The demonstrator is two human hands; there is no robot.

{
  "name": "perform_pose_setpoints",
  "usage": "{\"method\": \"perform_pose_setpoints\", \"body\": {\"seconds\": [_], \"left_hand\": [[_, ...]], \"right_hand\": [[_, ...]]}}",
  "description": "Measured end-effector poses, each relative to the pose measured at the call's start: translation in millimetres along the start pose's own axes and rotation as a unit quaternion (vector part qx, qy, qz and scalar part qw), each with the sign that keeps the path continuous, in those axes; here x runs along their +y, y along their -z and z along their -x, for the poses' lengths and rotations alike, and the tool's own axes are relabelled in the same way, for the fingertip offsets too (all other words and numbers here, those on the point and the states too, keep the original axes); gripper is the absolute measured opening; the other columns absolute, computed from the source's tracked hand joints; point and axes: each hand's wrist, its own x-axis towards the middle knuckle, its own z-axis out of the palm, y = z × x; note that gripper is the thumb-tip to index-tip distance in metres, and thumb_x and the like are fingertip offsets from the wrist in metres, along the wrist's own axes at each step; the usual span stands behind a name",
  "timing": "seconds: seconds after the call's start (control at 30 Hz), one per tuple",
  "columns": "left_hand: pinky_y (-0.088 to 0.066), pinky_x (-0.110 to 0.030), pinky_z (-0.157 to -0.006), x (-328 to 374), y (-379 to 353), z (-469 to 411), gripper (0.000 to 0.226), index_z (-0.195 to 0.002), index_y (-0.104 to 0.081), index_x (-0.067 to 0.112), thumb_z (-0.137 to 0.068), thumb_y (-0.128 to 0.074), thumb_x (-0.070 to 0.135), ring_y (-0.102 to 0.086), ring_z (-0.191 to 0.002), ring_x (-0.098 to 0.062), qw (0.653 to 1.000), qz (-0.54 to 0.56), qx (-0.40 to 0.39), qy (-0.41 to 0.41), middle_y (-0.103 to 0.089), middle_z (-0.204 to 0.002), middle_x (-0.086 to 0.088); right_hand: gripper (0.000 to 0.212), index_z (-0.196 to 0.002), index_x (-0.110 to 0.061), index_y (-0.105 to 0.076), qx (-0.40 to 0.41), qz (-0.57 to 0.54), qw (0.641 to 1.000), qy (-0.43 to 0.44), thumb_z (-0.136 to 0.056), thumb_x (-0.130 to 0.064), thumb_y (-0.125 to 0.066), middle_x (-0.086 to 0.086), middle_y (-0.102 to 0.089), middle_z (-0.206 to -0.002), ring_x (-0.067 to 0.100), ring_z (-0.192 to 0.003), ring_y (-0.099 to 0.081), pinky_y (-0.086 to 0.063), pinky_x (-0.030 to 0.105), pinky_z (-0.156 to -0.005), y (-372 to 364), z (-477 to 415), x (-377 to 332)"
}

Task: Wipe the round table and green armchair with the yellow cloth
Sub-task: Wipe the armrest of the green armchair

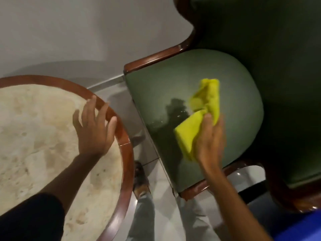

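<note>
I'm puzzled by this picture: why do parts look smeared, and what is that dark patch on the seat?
Head view: the right hand and cloth are motion-blurred; the dark patch on the seat is their shadow; small glints show beside it; the wide lens bends the table rim.

Yellow cloth (199, 117) — crumpled, pressed on the green armchair (173, 87) seat under the right grip (211, 136); round marble counter (43, 136) — wood-rimmed, under the left grip (94, 131).

My right hand (209, 136) gripping the yellow cloth (199, 115) on the green armchair (165, 87) seat, my left hand (94, 129) spread on the round table (125, 153) rim
</note>
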Motion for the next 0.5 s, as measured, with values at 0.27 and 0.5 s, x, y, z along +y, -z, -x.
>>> {"method": "perform_pose_setpoints", "body": {"seconds": [0.27,0.5], "left_hand": [[-0.019,-0.064,-0.115,2,-38,-25,0.067,-0.146,-0.035,0.017,-0.095,-0.028,0.06,-0.02,-0.149,-0.039,0.993,-0.024,-0.053,0.099,-0.02,-0.161,-0.02],[-0.011,-0.058,-0.12,2,-41,-25,0.066,-0.147,-0.031,0.02,-0.093,-0.033,0.057,-0.015,-0.152,-0.035,0.991,-0.016,-0.047,0.125,-0.015,-0.164,-0.012]], "right_hand": [[0.063,-0.152,-0.003,-0.017,0.113,0.311,0.941,-0.074,-0.101,-0.033,-0.037,0.018,-0.012,-0.162,0.03,-0.15,-0.008,-0.008,0.05,-0.12,16,-134,82],[0.064,-0.153,-0.011,-0.019,0.097,0.384,0.918,-0.014,-0.099,-0.044,-0.029,0.018,-0.015,-0.161,0.034,-0.149,-0.013,-0.014,0.057,-0.117,2,-202,115]]}}
